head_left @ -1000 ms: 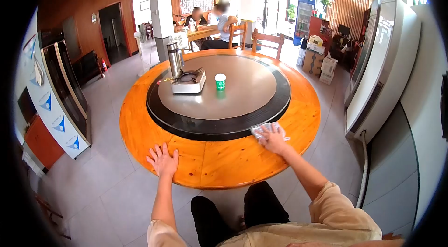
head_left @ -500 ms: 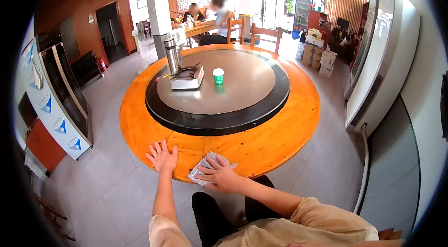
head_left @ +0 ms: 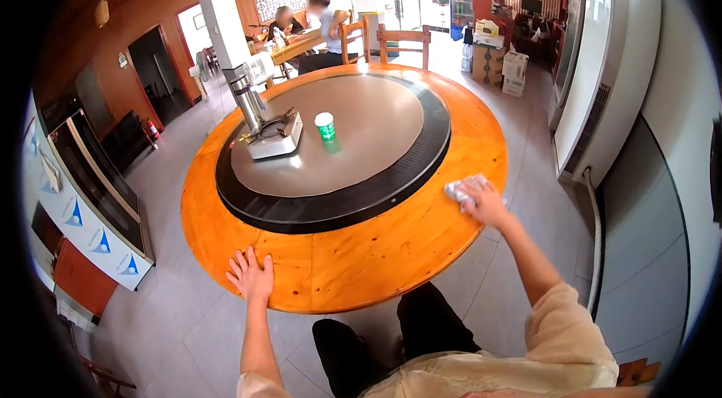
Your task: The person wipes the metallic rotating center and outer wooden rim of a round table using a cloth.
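Observation:
My left hand (head_left: 253, 276) lies flat on the near-left rim of the round wooden table (head_left: 361, 266), fingers spread and nothing in it. At the right part of the rim, my right hand (head_left: 483, 201) presses on a bunched grey-white cloth (head_left: 456, 190), its fingers over it. The cloth shows mostly at the left of that hand. Inside the wooden rim is a round turntable (head_left: 338, 172) with a black border. On it stand a green-and-white paper cup (head_left: 325, 127), a silver portable stove (head_left: 275, 141) and a tall metal flask (head_left: 246, 102).
Wooden chairs (head_left: 404, 44) stand at the table's far side. Two people sit at another table (head_left: 301, 44) behind. A tall white cabinet (head_left: 602, 74) is on the right, and stacked boxes (head_left: 514, 71) are at the back right.
My right hand has swept the cloth from the near edge to the right side of the rim. The left hand stays on the near-left rim. The view has tilted and shifted.

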A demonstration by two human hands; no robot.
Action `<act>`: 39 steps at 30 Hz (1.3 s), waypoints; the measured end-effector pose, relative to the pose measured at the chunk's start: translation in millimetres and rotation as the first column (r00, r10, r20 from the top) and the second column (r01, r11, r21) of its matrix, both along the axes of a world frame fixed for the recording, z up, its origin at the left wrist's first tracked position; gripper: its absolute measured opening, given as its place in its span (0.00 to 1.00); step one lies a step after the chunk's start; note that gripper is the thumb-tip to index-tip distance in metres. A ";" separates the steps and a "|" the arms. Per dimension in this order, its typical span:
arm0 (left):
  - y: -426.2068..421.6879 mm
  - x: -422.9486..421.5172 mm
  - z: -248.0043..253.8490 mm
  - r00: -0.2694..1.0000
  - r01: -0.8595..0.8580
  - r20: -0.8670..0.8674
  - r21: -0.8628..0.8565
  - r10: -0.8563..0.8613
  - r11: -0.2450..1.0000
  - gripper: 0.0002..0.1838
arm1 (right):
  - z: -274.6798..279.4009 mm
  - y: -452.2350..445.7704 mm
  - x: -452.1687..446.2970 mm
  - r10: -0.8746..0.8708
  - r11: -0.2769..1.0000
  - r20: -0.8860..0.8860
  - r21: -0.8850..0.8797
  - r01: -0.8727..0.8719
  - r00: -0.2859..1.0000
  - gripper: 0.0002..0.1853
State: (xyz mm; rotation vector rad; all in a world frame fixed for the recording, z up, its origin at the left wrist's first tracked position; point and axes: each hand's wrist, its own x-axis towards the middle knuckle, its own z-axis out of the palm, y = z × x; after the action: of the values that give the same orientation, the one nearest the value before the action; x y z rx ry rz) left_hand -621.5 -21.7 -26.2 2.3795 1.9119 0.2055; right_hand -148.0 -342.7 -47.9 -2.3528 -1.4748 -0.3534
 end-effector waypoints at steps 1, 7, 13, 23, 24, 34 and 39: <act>-0.8 1.1 1.7 1.000 -0.005 -0.005 -0.003 0.005 1.000 0.37 | 1.9 4.6 20.1 -0.053 0.998 0.002 -0.028 0.053 0.999 0.27; -1.2 2.0 0.6 1.000 0.007 -0.023 0.017 -0.006 1.000 0.37 | 9.7 45.1 101.0 -0.279 0.956 -0.001 -0.092 0.278 0.960 0.27; 0.1 3.6 -0.7 0.999 0.013 -0.038 0.037 -0.011 0.999 0.36 | 4.4 89.6 155.2 -0.455 0.884 -0.091 -0.168 0.437 0.886 0.30; 2.7 5.7 -2.4 0.999 0.008 -0.048 0.039 -0.006 0.999 0.36 | 25.9 127.2 163.0 -0.541 0.809 -0.113 -0.342 0.478 0.833 0.34; 3.1 5.4 -3.1 0.999 0.006 -0.045 0.035 -0.004 0.999 0.36 | 24.8 127.1 162.4 -0.528 0.813 -0.100 -0.345 0.468 0.843 0.33; 2.4 1.6 -4.6 0.999 0.025 -0.025 0.039 -0.024 0.999 0.36 | 2.7 139.9 107.0 -0.330 0.915 -0.072 -0.271 0.300 0.941 0.29; 2.6 -1.5 -6.1 0.999 0.037 0.002 0.038 -0.037 0.999 0.37 | -0.7 138.4 51.1 -0.268 0.937 -0.008 -0.234 0.259 0.963 0.29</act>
State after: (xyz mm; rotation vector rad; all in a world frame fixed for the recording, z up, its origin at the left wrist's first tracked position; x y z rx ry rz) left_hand -623.0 -19.1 -32.2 2.4357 1.8777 0.2443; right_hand -97.0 -204.3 -48.6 -2.7366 -1.2403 -0.2060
